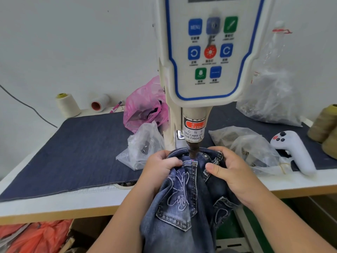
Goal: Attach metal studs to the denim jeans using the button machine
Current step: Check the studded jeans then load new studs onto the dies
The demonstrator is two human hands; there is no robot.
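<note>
Head view: both hands, left [160, 166] and right [230, 169], gripped jeans [182, 198] beside the punch [192, 153]; fingers risked pinching.

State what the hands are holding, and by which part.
Both the left hand and right hand grip the jeans by the bunched waistband, either side of the machine's punch.
</note>
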